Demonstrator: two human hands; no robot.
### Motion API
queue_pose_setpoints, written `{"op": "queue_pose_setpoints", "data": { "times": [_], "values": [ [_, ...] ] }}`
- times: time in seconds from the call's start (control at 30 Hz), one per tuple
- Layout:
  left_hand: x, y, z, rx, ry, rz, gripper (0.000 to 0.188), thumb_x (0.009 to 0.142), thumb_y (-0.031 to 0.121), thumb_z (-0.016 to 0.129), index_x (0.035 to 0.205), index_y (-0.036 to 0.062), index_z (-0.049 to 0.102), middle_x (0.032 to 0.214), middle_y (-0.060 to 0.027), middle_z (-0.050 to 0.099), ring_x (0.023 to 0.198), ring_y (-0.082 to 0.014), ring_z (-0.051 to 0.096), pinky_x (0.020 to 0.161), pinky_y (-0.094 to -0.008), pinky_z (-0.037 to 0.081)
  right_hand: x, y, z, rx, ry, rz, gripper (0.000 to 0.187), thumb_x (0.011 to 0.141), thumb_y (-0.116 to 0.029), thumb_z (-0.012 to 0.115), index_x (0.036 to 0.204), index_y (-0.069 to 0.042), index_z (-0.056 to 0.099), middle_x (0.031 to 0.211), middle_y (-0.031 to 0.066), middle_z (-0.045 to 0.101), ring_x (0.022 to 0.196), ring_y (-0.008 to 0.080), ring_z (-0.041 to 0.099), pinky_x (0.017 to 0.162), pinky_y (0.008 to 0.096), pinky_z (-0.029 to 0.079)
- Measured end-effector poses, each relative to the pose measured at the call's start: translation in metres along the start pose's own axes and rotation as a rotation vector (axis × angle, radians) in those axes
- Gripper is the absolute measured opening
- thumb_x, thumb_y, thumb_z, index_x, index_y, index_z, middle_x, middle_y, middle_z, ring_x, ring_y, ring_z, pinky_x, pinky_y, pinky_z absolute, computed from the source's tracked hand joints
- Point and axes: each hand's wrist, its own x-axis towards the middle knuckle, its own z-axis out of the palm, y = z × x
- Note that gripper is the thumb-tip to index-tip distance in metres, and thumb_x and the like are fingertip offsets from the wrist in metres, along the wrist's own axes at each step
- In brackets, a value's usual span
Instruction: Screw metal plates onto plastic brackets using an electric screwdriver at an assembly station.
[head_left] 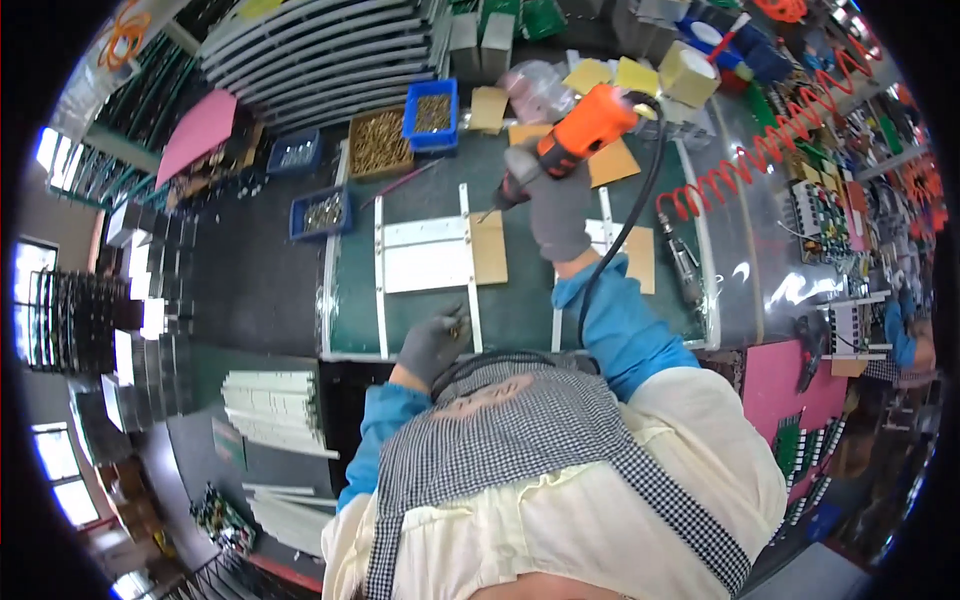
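Orange power driver (590,128) is held in the right hand (555,205) above the worktop (515,335), right of the white panel (425,265) and well toward the far side. The gloved fingers of this hand wrap the driver's dark front section, a grip that presumably steadies the slender bit (487,216); the bit points left, near the far part of the right-hand rail (475,310), though contact cannot be told. The black cord (650,185) loops down beside the right forearm, an arrangement that seems to leave the panel unobstructed. The left hand (430,347), also gloved, rests near the worktop's near edge, beside the near end of the same rail; its fingers are curled on small brassy pieces, probably kept there for ready supply, their number unclear. The panel lies between this rail and the left-hand rail (379,280), the pair standing roughly parallel, apparently to frame its sides. A cardboard piece (490,250) lies just right of the panel. At the far left, a tray of brassy fasteners (380,140) adjoins a blue bin (432,112), presumably placed for easy reach.
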Motion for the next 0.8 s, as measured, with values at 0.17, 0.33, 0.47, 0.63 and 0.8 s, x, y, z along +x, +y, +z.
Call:
{"op": "queue_pose_setpoints", "data": {
  "times": [0.17,0.33,0.47,0.63,0.8],
  "values": [
    [0.000,0.020,0.022,1.151,0.089,0.694,0.009,0.079,0.004,0.074,0.086,-0.0005,0.070,0.095,-0.0165,0.071,0.079,-0.0283,0.071,0.068,-0.0306,0.057,-0.002,0.020,0.002,-0.032,-0.003,-0.077,0.021,0.081,-0.013,0.078,0.090,-0.007,0.060,0.072,-0.0010,0.059,0.060,0.0088,0.056,0.056,0.0239,0.047],
    [0.014,-0.033,-0.018,0.192,0.242,0.239,0.013,0.082,0.006,0.071,0.094,0.0022,0.072,0.105,-0.0180,0.069,0.092,-0.0291,0.069,0.078,-0.0308,0.056,-0.013,0.022,0.012,-0.077,-0.108,0.038,0.021,0.081,-0.012,0.078,0.092,-0.006,0.061,0.078,0.0002,0.061,0.068,0.0097,0.058,0.063,0.0260,0.048],
    [0.013,-0.019,-0.016,0.442,0.207,0.251,0.018,0.083,0.007,0.069,0.101,0.0018,0.070,0.108,-0.0179,0.068,0.094,-0.0292,0.068,0.080,-0.0310,0.056,-0.007,0.031,0.011,0.016,-0.196,0.179,0.021,0.080,-0.010,0.077,0.093,-0.006,0.061,0.079,0.0012,0.061,0.071,0.0105,0.058,0.065,0.0273,0.049],
    [0.005,-0.002,-0.006,0.323,0.054,0.215,0.022,0.088,0.006,0.063,0.109,-0.0017,0.062,0.094,-0.0108,0.066,0.083,-0.0220,0.066,0.075,-0.0292,0.055,-0.009,0.023,0.020,-0.092,-0.312,0.122,0.022,0.080,-0.008,0.076,0.094,-0.006,0.059,0.076,0.0001,0.059,0.068,0.0099,0.058,0.062,0.0263,0.048],
    [0.003,-0.013,-0.019,-0.072,0.066,-0.005,0.023,0.096,0.007,0.052,0.116,-0.0025,0.057,0.098,-0.0060,0.063,0.084,-0.0147,0.061,0.073,-0.0261,0.053,-0.001,0.045,0.035,-0.230,-0.532,0.068,0.035,0.077,-0.014,0.082,0.104,-0.006,0.060,0.083,0.0002,0.062,0.078,0.0115,0.060,0.070,0.0277,0.050]
  ]
}}
